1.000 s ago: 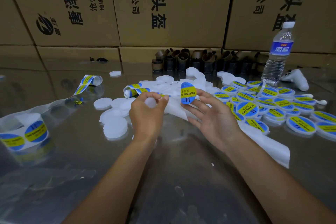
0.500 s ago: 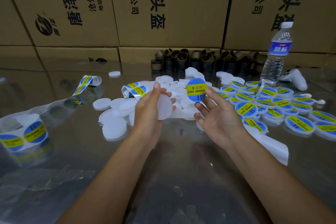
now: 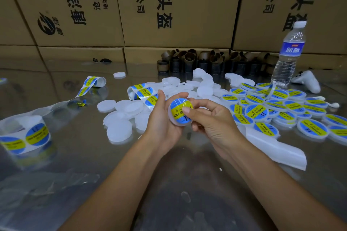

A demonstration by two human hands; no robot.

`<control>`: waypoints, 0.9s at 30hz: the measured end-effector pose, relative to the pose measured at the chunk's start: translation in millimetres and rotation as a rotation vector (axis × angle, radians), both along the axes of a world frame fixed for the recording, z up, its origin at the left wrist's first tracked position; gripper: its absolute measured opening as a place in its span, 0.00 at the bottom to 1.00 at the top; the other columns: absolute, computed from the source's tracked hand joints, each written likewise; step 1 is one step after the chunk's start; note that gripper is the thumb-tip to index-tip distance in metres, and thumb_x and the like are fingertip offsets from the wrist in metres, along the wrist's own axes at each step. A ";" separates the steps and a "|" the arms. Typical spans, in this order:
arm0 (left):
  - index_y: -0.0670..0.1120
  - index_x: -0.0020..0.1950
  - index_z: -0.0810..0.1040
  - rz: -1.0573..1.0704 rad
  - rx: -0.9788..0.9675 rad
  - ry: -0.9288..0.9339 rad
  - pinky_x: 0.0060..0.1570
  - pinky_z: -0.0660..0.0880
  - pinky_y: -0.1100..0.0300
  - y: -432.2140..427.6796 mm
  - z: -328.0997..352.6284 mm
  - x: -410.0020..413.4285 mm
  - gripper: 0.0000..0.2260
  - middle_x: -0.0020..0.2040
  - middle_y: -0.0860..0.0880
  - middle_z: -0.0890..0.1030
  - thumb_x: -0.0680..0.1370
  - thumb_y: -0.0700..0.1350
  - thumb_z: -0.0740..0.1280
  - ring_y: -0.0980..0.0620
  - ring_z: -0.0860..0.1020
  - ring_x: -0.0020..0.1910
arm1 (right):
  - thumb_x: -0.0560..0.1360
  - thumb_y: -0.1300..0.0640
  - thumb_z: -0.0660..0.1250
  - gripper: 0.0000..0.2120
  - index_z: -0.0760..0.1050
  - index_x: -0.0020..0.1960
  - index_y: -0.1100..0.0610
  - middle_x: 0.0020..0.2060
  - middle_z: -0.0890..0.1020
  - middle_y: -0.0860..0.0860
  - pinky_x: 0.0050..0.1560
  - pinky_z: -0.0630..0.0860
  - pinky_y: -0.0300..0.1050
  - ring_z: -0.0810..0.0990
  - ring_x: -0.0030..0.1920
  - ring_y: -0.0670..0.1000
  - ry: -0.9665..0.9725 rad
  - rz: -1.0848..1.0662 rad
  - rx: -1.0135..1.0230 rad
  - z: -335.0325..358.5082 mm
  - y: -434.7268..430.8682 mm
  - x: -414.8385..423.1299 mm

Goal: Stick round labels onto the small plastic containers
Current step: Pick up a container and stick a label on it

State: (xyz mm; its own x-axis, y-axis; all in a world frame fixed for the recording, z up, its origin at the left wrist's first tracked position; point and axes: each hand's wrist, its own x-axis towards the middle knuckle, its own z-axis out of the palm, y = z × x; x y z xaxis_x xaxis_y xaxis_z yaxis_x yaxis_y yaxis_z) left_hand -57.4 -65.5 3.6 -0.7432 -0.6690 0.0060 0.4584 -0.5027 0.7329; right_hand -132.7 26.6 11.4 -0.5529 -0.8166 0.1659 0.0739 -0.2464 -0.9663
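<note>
My left hand (image 3: 163,122) grips a small white plastic container (image 3: 177,121) above the table, face tilted toward me. A round blue-and-yellow label (image 3: 178,109) lies on its face. My right hand (image 3: 212,122) is against it from the right, thumb pressing on the label and fingers curled under the rim. Plain white containers (image 3: 120,129) lie to the left. Labelled ones (image 3: 277,108) are heaped at the right. A strip of labels (image 3: 142,93) lies just behind my hands.
A label roll (image 3: 26,137) sits at the left edge, and another strip (image 3: 90,84) trails from it. A water bottle (image 3: 288,56) and a white controller (image 3: 308,80) stand back right. Brown cardboard cores (image 3: 199,60) line the cartons (image 3: 169,5). Empty backing paper (image 3: 274,148) lies right.
The right hand brought the loose label down onto the container held by the left hand. Both hands came together and a little closer to me.
</note>
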 end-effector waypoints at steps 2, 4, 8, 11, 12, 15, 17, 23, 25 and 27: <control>0.41 0.45 0.77 0.004 -0.004 0.011 0.30 0.76 0.60 -0.9 -1.5 -0.7 0.27 0.41 0.42 0.82 0.81 0.60 0.48 0.46 0.81 0.40 | 0.69 0.63 0.73 0.06 0.76 0.41 0.59 0.25 0.79 0.45 0.26 0.69 0.32 0.69 0.20 0.44 0.018 -0.043 0.009 -0.3 -0.5 -1.0; 0.41 0.45 0.77 0.012 -0.017 0.009 0.31 0.77 0.60 -1.6 -2.6 -1.3 0.27 0.40 0.43 0.82 0.81 0.60 0.48 0.47 0.82 0.37 | 0.69 0.63 0.74 0.06 0.76 0.41 0.60 0.24 0.79 0.46 0.26 0.69 0.32 0.70 0.20 0.44 0.033 -0.085 0.020 -0.8 -1.6 -1.6; 0.41 0.44 0.78 0.012 -0.031 -0.006 0.30 0.76 0.61 -2.1 -3.2 -2.8 0.27 0.40 0.43 0.82 0.81 0.60 0.49 0.47 0.82 0.37 | 0.68 0.64 0.74 0.07 0.76 0.39 0.59 0.23 0.79 0.48 0.25 0.69 0.32 0.71 0.19 0.45 0.030 -0.139 0.031 -1.7 -3.3 -1.0; 0.41 0.45 0.78 0.008 -0.032 -0.010 0.33 0.78 0.60 -2.0 -3.5 -3.9 0.26 0.40 0.43 0.82 0.81 0.59 0.49 0.46 0.82 0.40 | 0.68 0.64 0.74 0.08 0.75 0.38 0.57 0.22 0.78 0.48 0.24 0.69 0.31 0.71 0.19 0.44 0.014 -0.164 0.030 -1.8 -3.5 -0.7; 0.41 0.46 0.78 0.007 -0.034 -0.016 0.34 0.78 0.60 -1.7 -3.2 -4.0 0.26 0.41 0.43 0.82 0.81 0.59 0.49 0.46 0.81 0.42 | 0.68 0.64 0.74 0.08 0.75 0.38 0.57 0.22 0.78 0.48 0.24 0.69 0.31 0.72 0.19 0.44 0.010 -0.166 0.028 -1.8 -3.6 -0.7; 0.41 0.46 0.78 0.008 -0.046 -0.037 0.37 0.78 0.58 -0.4 -2.6 -3.6 0.25 0.46 0.40 0.81 0.81 0.59 0.50 0.44 0.79 0.47 | 0.68 0.65 0.74 0.08 0.75 0.37 0.57 0.23 0.79 0.49 0.25 0.70 0.32 0.72 0.20 0.44 -0.006 -0.164 0.017 -1.8 -3.5 -0.4; 0.41 0.47 0.78 0.003 -0.049 -0.043 0.45 0.76 0.54 0.7 -1.5 -3.1 0.25 0.49 0.39 0.80 0.81 0.58 0.51 0.44 0.78 0.50 | 0.68 0.65 0.74 0.08 0.75 0.37 0.57 0.23 0.79 0.49 0.26 0.71 0.32 0.73 0.20 0.45 -0.013 -0.163 0.011 -1.8 -3.6 -0.1; 0.41 0.47 0.78 -0.014 -0.066 -0.038 0.50 0.74 0.54 2.3 -0.5 -2.3 0.22 0.44 0.42 0.81 0.81 0.56 0.54 0.45 0.79 0.47 | 0.68 0.66 0.73 0.08 0.75 0.37 0.57 0.24 0.80 0.50 0.26 0.73 0.33 0.75 0.21 0.45 -0.037 -0.163 0.004 -1.6 -3.9 0.5; 0.41 0.47 0.77 -0.034 -0.094 -0.034 0.46 0.76 0.56 2.5 -1.4 -2.5 0.18 0.41 0.44 0.82 0.81 0.53 0.56 0.47 0.80 0.44 | 0.68 0.66 0.73 0.08 0.75 0.37 0.57 0.25 0.80 0.50 0.26 0.73 0.34 0.75 0.21 0.45 -0.037 -0.167 0.008 -1.8 -3.8 0.5; 0.41 0.48 0.76 -0.064 -0.120 -0.009 0.41 0.78 0.59 3.2 -1.3 -1.9 0.13 0.38 0.45 0.84 0.79 0.49 0.59 0.50 0.83 0.40 | 0.68 0.66 0.73 0.08 0.75 0.37 0.58 0.25 0.80 0.51 0.26 0.72 0.34 0.75 0.21 0.45 -0.034 -0.171 0.009 -2.0 -3.6 0.6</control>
State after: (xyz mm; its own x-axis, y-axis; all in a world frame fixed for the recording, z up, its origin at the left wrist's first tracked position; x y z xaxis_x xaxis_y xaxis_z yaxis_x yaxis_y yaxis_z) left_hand -59.2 -62.3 2.3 -0.7850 -0.6147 0.0764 0.4213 -0.4393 0.7934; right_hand -132.1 22.9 9.4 -0.6887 -0.7118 0.1377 0.0643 -0.2491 -0.9663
